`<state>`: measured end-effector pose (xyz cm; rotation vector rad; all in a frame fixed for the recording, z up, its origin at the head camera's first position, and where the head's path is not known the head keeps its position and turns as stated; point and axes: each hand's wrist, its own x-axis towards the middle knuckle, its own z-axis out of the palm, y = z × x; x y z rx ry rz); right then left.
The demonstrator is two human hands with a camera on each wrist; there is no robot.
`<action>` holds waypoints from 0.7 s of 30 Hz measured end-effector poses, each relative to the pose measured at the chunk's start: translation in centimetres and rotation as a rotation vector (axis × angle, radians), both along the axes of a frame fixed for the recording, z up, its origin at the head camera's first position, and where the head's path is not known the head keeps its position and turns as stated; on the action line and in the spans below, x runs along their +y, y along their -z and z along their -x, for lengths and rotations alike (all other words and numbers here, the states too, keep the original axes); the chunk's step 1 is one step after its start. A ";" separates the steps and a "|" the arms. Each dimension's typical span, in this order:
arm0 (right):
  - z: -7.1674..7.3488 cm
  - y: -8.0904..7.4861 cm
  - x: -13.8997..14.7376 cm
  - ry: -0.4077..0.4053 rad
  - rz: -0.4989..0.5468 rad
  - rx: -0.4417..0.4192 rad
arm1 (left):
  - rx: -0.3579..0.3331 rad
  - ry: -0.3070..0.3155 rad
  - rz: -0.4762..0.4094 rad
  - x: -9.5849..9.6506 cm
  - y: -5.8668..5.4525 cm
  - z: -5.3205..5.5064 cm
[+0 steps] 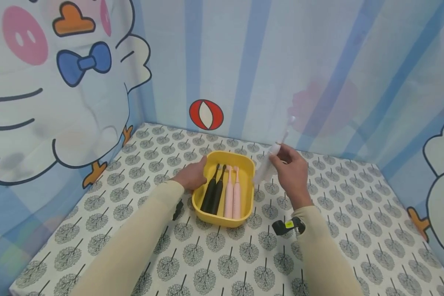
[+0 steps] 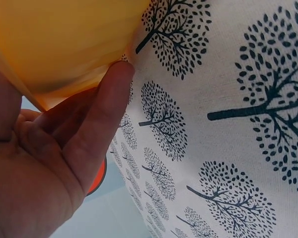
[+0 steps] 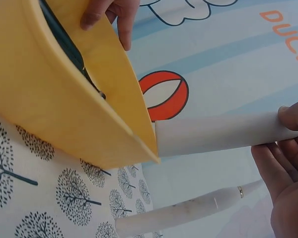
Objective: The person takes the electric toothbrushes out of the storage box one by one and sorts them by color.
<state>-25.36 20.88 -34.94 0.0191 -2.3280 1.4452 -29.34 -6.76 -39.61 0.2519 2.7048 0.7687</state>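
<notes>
My left hand [image 1: 193, 174] grips the left side of a yellow tray [image 1: 248, 164], thumb over the rim and fingers along the outer wall. Inside lie two black electric toothbrushes [image 1: 217, 193] and two pink electric toothbrushes [image 1: 232, 196], side by side with heads away from me. To the right of the tray, my right hand [image 1: 294, 174] pinches a white electric toothbrush [image 3: 213, 135] between thumb and fingers, handle end near the rim. A second white toothbrush [image 3: 188, 212] with a gold ring shows alongside; its head end passes behind the hand, and I cannot tell whether it is held.
A tree-patterned cloth [image 1: 227, 267] covers the table. Close behind it hangs a striped curtain [image 1: 222, 61] with a printed duck and a red ball; more curtain stands along the left and right sides. A small camera [image 1: 288, 225] is strapped to the right wrist.
</notes>
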 end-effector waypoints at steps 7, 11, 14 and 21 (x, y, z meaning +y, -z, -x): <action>0.3 0.3 0.7 0.017 -0.028 -0.008 | 0.006 0.020 -0.017 -0.1 -0.2 -0.3; 0.6 0.6 1.1 0.021 -0.041 -0.010 | 0.015 0.019 -0.010 -0.2 -0.2 -0.2; 0.8 0.9 1.3 0.026 -0.052 -0.007 | 0.024 0.022 -0.014 -0.2 -0.2 -0.1; 1.0 1.5 1.6 0.027 -0.064 -0.009 | 0.014 0.016 -0.023 -0.3 -0.1 -0.2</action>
